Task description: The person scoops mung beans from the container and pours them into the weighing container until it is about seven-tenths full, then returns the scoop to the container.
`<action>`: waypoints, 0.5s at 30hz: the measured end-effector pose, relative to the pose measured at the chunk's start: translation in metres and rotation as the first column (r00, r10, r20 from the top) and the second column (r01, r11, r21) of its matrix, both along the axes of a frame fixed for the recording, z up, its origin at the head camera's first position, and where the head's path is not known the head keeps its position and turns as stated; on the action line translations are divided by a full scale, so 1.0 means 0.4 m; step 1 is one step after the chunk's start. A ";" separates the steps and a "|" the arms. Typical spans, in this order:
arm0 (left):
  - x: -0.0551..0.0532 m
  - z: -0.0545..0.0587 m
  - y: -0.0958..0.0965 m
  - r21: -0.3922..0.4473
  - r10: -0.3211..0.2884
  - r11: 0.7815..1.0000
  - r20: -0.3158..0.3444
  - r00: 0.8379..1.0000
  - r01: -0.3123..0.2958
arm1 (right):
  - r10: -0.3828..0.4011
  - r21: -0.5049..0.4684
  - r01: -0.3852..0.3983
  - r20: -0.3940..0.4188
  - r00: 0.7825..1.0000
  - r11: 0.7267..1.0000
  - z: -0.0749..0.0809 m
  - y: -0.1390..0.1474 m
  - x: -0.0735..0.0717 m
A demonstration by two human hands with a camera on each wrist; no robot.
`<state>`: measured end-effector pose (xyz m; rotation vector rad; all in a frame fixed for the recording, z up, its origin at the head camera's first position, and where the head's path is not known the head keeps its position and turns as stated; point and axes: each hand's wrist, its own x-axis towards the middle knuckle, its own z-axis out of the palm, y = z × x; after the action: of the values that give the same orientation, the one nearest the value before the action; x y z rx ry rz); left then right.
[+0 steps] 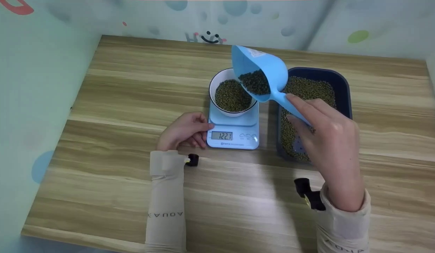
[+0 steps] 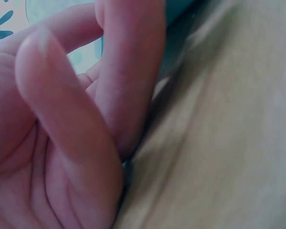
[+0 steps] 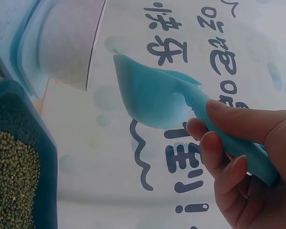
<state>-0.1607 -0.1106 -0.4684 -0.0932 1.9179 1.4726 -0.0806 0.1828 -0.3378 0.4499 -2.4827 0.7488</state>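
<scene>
My right hand [image 1: 335,140] grips the handle of a light blue scoop [image 1: 278,68], which is tilted over a white dark-rimmed bowl [image 1: 213,88]. Mung beans [image 1: 256,82] lie inside the scoop near its lip, and more fill the lower part of the bowl. In the right wrist view the thumb and fingers wrap the scoop's handle [image 3: 238,148]. Beneath the bowl is a light blue kitchen scale [image 1: 235,121], its display reading what looks like 1221. My left hand [image 1: 187,131] rests beside the scale, thumb touching its left edge, other fingers [image 2: 78,124] loosely bent against the table.
A dark blue tub [image 1: 343,91] of mung beans stands right of the scale, partly behind my right hand. A perforated bluish piece [image 1: 298,144] lies among its beans. The wooden table [image 1: 133,88] meets a patterned wall [image 1: 189,21] at the back and another at the left.
</scene>
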 end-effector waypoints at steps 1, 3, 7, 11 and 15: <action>-0.001 0.000 0.000 -0.001 -0.003 1.000 0.003 1.000 0.003 | 0.000 -0.002 0.000 0.002 1.000 1.000 -0.001 0.000 0.000; -0.002 0.000 0.001 0.000 -0.008 1.000 0.007 1.000 0.008 | -0.002 0.005 0.002 0.000 1.000 1.000 -0.002 0.002 -0.002; -0.004 -0.002 -0.001 0.003 -0.011 1.000 0.013 1.000 0.011 | 0.001 0.015 -0.001 -0.003 1.000 1.000 -0.007 0.003 -0.004; -0.004 -0.003 -0.001 0.003 -0.008 1.000 0.016 1.000 0.008 | 0.008 0.014 -0.008 -0.001 1.000 1.000 -0.008 0.004 -0.004; -0.003 -0.005 0.000 0.003 0.001 1.000 0.015 1.000 -0.001 | 0.012 0.019 -0.012 0.000 1.000 1.000 -0.007 0.004 -0.004</action>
<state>-0.1619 -0.1107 -0.4702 -0.1033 1.9038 1.4717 -0.0821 0.1844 -0.3406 0.4728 -2.4905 0.7306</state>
